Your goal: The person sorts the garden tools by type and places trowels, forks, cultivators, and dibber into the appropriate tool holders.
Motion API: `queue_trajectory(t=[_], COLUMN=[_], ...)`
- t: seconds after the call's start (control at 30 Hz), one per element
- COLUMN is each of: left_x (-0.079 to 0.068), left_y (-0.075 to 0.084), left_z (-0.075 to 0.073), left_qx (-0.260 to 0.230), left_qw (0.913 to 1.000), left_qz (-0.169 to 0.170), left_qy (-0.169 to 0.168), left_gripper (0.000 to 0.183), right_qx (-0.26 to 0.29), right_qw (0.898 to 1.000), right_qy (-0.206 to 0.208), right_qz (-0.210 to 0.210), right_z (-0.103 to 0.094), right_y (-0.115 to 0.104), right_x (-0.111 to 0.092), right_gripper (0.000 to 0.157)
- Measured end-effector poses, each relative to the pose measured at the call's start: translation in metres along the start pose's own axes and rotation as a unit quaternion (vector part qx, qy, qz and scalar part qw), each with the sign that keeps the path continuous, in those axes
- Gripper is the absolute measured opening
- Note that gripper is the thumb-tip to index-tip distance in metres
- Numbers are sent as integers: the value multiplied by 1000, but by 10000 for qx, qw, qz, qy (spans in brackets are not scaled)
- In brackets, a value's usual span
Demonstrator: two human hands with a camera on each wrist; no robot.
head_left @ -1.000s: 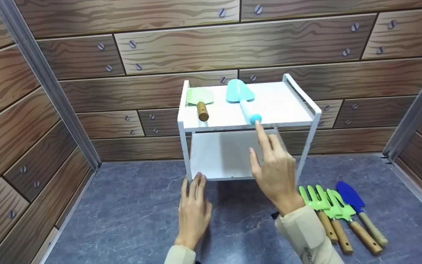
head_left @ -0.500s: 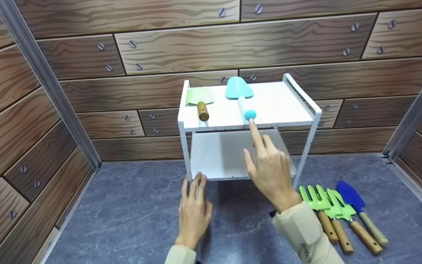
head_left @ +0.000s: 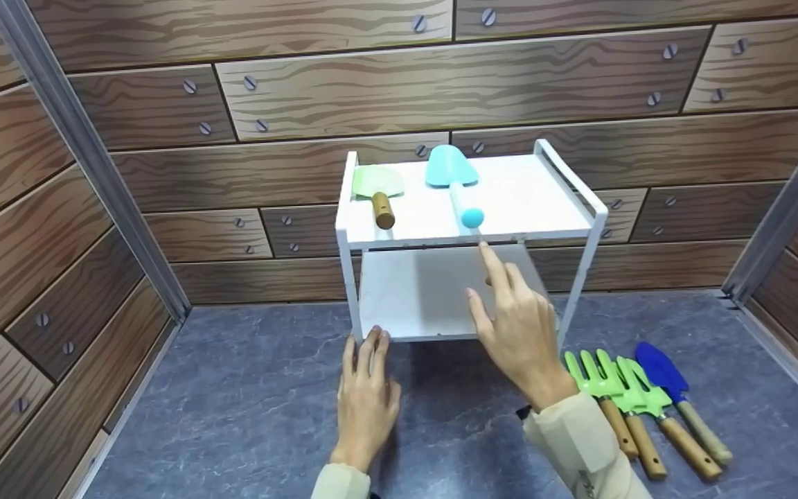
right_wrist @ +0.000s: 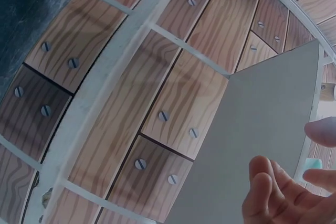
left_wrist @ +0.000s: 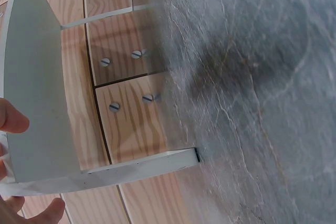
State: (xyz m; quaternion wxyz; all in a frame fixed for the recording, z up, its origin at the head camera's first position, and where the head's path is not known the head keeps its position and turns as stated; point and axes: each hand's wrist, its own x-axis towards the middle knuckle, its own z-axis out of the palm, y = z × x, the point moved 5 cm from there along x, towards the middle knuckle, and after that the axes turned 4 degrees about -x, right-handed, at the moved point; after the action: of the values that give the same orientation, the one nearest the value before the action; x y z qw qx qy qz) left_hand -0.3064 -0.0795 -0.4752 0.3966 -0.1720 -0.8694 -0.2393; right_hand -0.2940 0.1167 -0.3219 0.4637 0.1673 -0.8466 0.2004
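A white two-tier rack (head_left: 537,208) stands against the back wall. On its top shelf lies a turquoise hand trowel (head_left: 450,168), blade toward the wall, its round handle end near the front edge. To its left rests a light green trowel (head_left: 378,181) with a wooden handle. My right hand (head_left: 520,329) hovers in front of the rack with its index finger extended, fingertip just below the top shelf's front edge, holding nothing. My left hand (head_left: 366,409) touches the lower shelf's front left corner with its fingertips; in the left wrist view its fingers (left_wrist: 50,212) lie beside the rack's leg.
On the dark grey floor (head_left: 246,409) at the right lie several green hand forks (head_left: 596,378) with wooden handles and a blue trowel (head_left: 663,369), side by side. Wood-patterned walls (head_left: 343,90) close the back and sides.
My right index fingertip slid the turquoise trowel slightly back and left, then drew off its handle end toward me. The left hand has stayed at the corner.
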Motion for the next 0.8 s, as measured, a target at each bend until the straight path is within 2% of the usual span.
queue_trajectory(t=[0.23, 0.4, 0.57, 0.8], left_x=[0, 0, 0, 0], left_y=[0, 0, 0, 0], left_z=[-1, -1, -1, -1], left_qx=[4, 8, -22, -20], left_qw=[10000, 10000, 10000, 10000], left_qz=[23, 20, 23, 17], left_qy=[-22, -31, -6, -18], left_gripper=[72, 70, 70, 70], right_qx=[-7, -23, -103, -180], right_qw=[9999, 9999, 9999, 9998], right_qy=[136, 69, -77, -56], right_qz=[-67, -96, -55, 15], right_z=[-2, -2, -3, -3], right_y=[7, 13, 20, 31], right_x=[-8, -14, -20, -29], right_gripper=[36, 21, 17, 19])
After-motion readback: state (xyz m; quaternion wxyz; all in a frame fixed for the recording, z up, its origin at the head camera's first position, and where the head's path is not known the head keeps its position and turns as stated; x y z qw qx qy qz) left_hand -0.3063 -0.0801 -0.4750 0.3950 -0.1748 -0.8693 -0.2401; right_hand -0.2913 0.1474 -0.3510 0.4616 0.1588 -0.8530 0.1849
